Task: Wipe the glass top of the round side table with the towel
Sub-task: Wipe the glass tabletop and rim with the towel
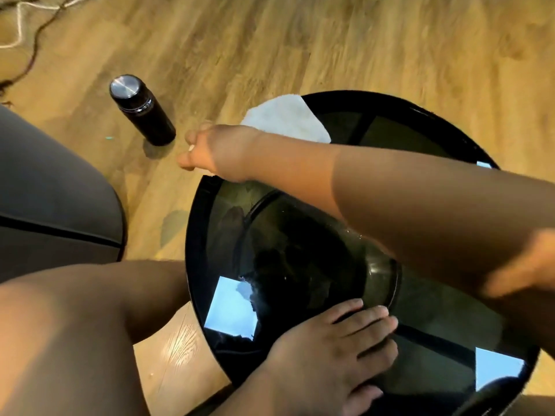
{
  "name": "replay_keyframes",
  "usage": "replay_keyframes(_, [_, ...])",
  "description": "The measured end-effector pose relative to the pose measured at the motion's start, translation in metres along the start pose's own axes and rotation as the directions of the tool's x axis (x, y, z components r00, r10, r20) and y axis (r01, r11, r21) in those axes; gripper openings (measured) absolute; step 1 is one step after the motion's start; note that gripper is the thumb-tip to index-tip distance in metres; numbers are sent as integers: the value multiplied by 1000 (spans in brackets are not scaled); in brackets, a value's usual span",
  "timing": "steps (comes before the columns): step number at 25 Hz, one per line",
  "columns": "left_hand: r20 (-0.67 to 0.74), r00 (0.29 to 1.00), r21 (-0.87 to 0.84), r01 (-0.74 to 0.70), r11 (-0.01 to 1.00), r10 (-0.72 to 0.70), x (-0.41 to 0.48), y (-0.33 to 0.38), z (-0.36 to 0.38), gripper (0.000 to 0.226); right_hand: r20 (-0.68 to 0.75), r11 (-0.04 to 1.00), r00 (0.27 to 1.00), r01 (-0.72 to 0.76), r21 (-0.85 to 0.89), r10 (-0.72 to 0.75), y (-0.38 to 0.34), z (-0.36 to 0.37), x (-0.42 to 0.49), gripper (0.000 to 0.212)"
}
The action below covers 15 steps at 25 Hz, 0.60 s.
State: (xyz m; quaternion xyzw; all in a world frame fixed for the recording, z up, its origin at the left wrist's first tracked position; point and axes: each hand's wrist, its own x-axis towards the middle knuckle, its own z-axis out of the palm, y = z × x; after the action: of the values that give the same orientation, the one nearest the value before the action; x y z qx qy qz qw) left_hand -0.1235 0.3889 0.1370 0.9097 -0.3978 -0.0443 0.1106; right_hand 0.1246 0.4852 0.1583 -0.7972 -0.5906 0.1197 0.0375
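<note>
The right hand [210, 151] has its fingers curled at the bench's far-left edge. Slivers of white between them suggest they grip the towel [288, 118], though the hold is mostly hidden. The left hand [339, 337] lies flat on the glass top [300, 235] by the near edge, fingers straight and apart.

The towel sits on the far-left rim of the bench [192, 250], partly hanging past it. Its long axis follows the rim, free end pointing to the far edge.

I'd worry it slips onto the floor [360, 40], or a wide sweep clips the black flask [141, 109] standing there. The flat palm may smear the glass.
</note>
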Motion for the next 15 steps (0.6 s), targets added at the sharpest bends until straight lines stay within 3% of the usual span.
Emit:
replay_keyframes(2, [-9,1000,-12,-1,1000,1,-1,-2,0,49,-65,994,993,-99,45,101,27,-5,-17,41])
replay_keyframes(3, [-5,1000,-17,1,1000,-1,-1,-2,0,48,-112,971,968,-213,104,225,46,-10,-30,45])
replay_keyframes(6, [17,1000,-34,1,999,0,-1,-2,-2,48,-201,770,755,-551,321,624,118,-21,-92,40])
replay_keyframes(7, [12,1000,-33,-4,999,4,-1,-2,-2,49,-218,713,686,-612,343,694,132,-20,-116,34])
replay_keyframes(10, [23,1000,-60,-5,998,7,-1,-4,-3,49,-229,557,514,-805,206,827,155,-11,-190,27])
replay_keyframes(15, [21,999,-95,-47,994,49,3,-5,-6,52,-221,259,209,-937,232,953,131,12,-304,21])
